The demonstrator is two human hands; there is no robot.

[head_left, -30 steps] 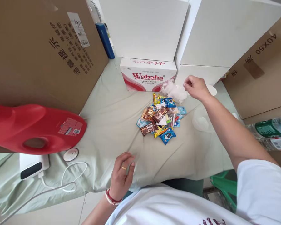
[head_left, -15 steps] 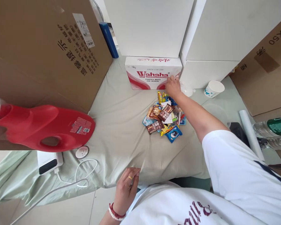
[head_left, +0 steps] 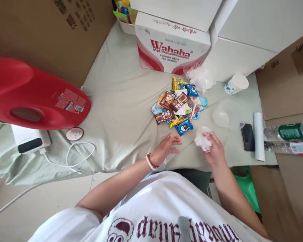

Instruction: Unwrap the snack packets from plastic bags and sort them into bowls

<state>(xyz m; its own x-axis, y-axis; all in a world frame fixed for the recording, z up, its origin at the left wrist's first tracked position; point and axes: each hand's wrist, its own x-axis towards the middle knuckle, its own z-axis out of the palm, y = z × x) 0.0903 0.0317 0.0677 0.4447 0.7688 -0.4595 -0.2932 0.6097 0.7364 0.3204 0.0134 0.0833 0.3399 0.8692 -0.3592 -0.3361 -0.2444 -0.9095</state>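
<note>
Crumpled clear plastic, likely a thin bag (head_left: 203, 140), is gripped in my right hand (head_left: 214, 149) just above the cloth near the front edge. My left hand (head_left: 168, 146) reaches in from the left with its fingers apart and nothing in them. Beyond both hands lies a heap of wrapped snacks (head_left: 179, 105) in brown, blue and yellow packets. A second bunch of clear plastic bags (head_left: 201, 78) rests behind the heap, by the white Wahaha box (head_left: 170, 47).
A red jug (head_left: 40, 97) stands at the left, above a white power bank (head_left: 30, 139) with a cable. At the right are a paper cup (head_left: 236, 84), a clear plastic bowl (head_left: 221, 118), a phone (head_left: 247, 137), a white roll (head_left: 259, 136) and bottles (head_left: 290, 132).
My right hand has come back from beside the Wahaha box with a clear plastic bag in it. My left hand has moved right and forward, its fingers spreading. The view has tilted down.
</note>
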